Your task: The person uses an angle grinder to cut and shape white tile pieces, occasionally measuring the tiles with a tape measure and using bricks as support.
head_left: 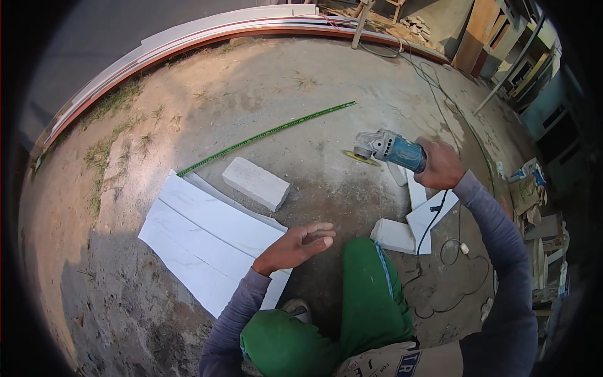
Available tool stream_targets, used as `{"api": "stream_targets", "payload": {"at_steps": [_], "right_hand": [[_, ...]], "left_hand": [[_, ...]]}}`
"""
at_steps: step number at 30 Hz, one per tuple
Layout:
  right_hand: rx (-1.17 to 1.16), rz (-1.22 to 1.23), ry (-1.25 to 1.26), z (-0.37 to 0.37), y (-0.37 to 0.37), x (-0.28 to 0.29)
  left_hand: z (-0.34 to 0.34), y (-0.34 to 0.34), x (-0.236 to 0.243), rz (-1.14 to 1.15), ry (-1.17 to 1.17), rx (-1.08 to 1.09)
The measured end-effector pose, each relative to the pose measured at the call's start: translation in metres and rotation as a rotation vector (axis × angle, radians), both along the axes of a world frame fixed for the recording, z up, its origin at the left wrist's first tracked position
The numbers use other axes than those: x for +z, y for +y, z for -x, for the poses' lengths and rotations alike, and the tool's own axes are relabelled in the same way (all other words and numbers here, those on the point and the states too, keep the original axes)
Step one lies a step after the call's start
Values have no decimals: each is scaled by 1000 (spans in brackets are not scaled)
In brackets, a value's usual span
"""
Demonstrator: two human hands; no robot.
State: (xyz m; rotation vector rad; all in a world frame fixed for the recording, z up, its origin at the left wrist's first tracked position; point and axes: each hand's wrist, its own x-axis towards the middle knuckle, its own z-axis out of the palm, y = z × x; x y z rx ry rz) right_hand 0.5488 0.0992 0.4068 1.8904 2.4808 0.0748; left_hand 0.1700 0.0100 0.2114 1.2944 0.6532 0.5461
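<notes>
You crouch on dusty, stained ground [251, 100], with tufts of grass to the left and long stacked boards [251, 28] curving along the far edge. Your knees, in green trousers [377, 295], fill the bottom of the view.

To your left lies a large white marble-veined tile [207, 232], two thin lines running along it. Right of your right knee, smaller white tile pieces [433, 213] lie crossed over one another, beside a pale block [394, 235]. A second, similar oblong block [256, 182] rests just beyond the large tile.

A long green measuring strip [270, 132] slants away across the ground, one end at the tile's far left corner.

Ahead and to the right, your right hand [441, 164] is wrapped around the body of a blue and grey angle grinder [392, 149], its head pointing left. Your left hand [295, 245] grasps nothing; its fingers are extended and the thumb apart, over the tile's right edge.

Under the grinder's head sits a thin yellow disc [361, 158]; whether it spins you cannot tell. A black cord [430, 229] trails down past the tile pieces, and a small white connector [464, 249] lies near its loops.
</notes>
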Motion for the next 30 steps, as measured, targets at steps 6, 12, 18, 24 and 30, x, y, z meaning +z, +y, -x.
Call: {"api": "stream_targets", "payload": {"at_steps": [6,12,18,24,30], "right_hand": [[-139,-173,-50,-66,17,-57],[-230,96,523,68,-7,-194],[-269,308,817,185,-69,-289],[-241,491,1180,221,-103,-292],[-346,813,1470,228,-98,-276]], "left_hand": [[-8,-46,-81,141,114,65],[-13,-44,-94,219,70,61],[-24,-27,-102,259,23,591],[-12,-31,-130,445,-257,636],[-13,-23,-111,590,-657,698]]}}
